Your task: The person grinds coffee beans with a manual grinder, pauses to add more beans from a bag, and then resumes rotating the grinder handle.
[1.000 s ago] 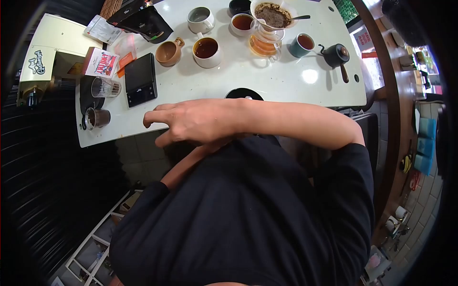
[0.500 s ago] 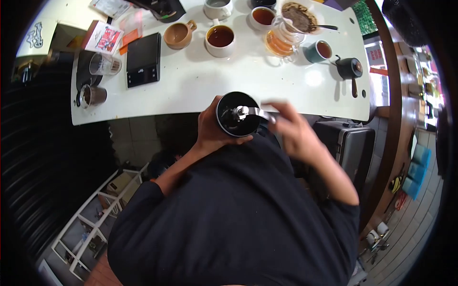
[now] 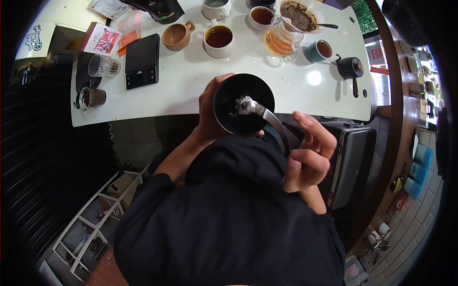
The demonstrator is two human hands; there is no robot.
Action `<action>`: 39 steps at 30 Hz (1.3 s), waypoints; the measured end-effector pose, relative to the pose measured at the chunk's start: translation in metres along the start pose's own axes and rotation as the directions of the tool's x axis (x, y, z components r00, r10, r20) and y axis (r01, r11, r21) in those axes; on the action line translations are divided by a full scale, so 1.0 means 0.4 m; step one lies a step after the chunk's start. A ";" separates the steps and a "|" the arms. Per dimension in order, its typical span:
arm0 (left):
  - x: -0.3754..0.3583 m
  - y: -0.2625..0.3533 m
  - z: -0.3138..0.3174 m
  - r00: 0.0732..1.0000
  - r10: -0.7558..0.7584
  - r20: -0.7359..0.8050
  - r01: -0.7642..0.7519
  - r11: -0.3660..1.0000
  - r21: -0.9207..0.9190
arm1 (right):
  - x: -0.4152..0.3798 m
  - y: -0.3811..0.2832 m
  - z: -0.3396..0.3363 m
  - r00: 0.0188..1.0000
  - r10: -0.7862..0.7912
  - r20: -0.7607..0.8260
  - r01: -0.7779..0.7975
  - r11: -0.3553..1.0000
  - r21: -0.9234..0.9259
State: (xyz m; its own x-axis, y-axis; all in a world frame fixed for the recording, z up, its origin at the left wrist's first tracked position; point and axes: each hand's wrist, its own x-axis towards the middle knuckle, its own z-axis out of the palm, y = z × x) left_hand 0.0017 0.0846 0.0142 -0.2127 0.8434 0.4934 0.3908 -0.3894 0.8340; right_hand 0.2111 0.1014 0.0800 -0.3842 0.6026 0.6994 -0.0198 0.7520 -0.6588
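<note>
A round black hand grinder [image 3: 226,117] is held up at the table's front edge, its open top toward the camera. My left hand [image 3: 208,112] is wrapped round its left side and underneath. A curved silver crank [image 3: 270,116] runs from the hub in the middle of the opening down to the right. My right hand [image 3: 312,155] is at the crank's outer end, with thumb and a bent finger closed there and another finger raised; the handle's tip is hidden. The grinder's inside is dark, and its contents are too dark to make out.
On the white table [image 3: 191,90] are a black scale [image 3: 142,62], a brown cup [image 3: 176,36], a white cup of dark liquid [image 3: 218,40], a glass server [image 3: 280,43], a teal cup [image 3: 318,50] and a black pot [image 3: 349,68]. A dark case [image 3: 355,162] stands right.
The grinder has come up closer to the camera, and its crank has swung from pointing right to pointing down and right. My right hand has moved down with the crank's end.
</note>
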 end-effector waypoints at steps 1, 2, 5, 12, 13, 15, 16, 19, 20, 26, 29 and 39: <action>0.023 0.010 -0.008 0.990 0.140 -0.001 -0.139 0.986 0.088 | 0.006 -0.003 0.006 0.995 -0.030 -0.093 0.033 0.999 0.030; 0.042 0.029 -0.014 0.982 0.188 -0.021 -0.185 0.976 0.115 | 0.011 -0.007 0.012 0.989 -0.040 -0.140 0.044 0.999 0.027; 0.083 0.028 -0.028 0.932 0.353 -0.089 -0.340 0.932 0.127 | 0.007 -0.010 0.022 0.966 -0.129 -0.223 0.143 0.989 0.046; 0.094 0.085 -0.052 0.887 0.448 -0.113 -0.401 0.867 0.295 | -0.039 -0.050 0.035 0.962 -0.153 -0.225 0.186 0.974 0.133; 0.094 0.093 -0.053 0.875 0.473 -0.102 -0.422 0.849 0.318 | -0.049 -0.042 0.033 0.957 -0.202 -0.206 0.233 0.963 0.135; 0.091 0.105 -0.055 0.876 0.474 -0.088 -0.421 0.840 0.342 | -0.060 -0.044 0.028 0.961 -0.205 -0.188 0.230 0.965 0.123; 0.092 0.116 -0.055 0.876 0.477 -0.079 -0.423 0.835 0.352 | -0.064 -0.046 0.029 0.960 -0.194 -0.204 0.220 0.969 0.115; 0.085 0.111 -0.047 0.875 0.478 -0.071 -0.427 0.833 0.351 | -0.072 -0.046 0.032 0.953 -0.203 -0.226 0.234 0.964 0.122; 0.079 0.107 -0.044 0.874 0.481 -0.076 -0.430 0.835 0.345 | -0.076 -0.048 0.032 0.946 -0.227 -0.232 0.263 0.955 0.138; 0.052 0.107 -0.009 0.892 0.424 -0.158 -0.359 0.876 0.323 | -0.020 -0.084 0.003 0.916 -0.401 0.007 0.395 0.905 0.156; 0.056 0.127 0.033 0.879 0.430 -0.206 -0.357 0.880 0.313 | -0.002 -0.099 -0.007 0.848 -0.505 0.162 0.463 0.854 0.236; -0.027 0.276 0.082 0.992 -0.101 -0.074 0.113 0.976 0.186 | -0.009 -0.150 -0.077 0.788 -0.606 -0.108 0.604 0.729 0.323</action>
State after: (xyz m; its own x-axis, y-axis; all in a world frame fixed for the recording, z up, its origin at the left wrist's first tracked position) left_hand 0.0764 0.0446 0.0927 -0.3171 0.8486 0.4236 0.5240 -0.2155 0.8240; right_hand 0.2424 0.0624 0.1255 -0.1915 0.0483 0.9803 -0.5446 0.8257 -0.1471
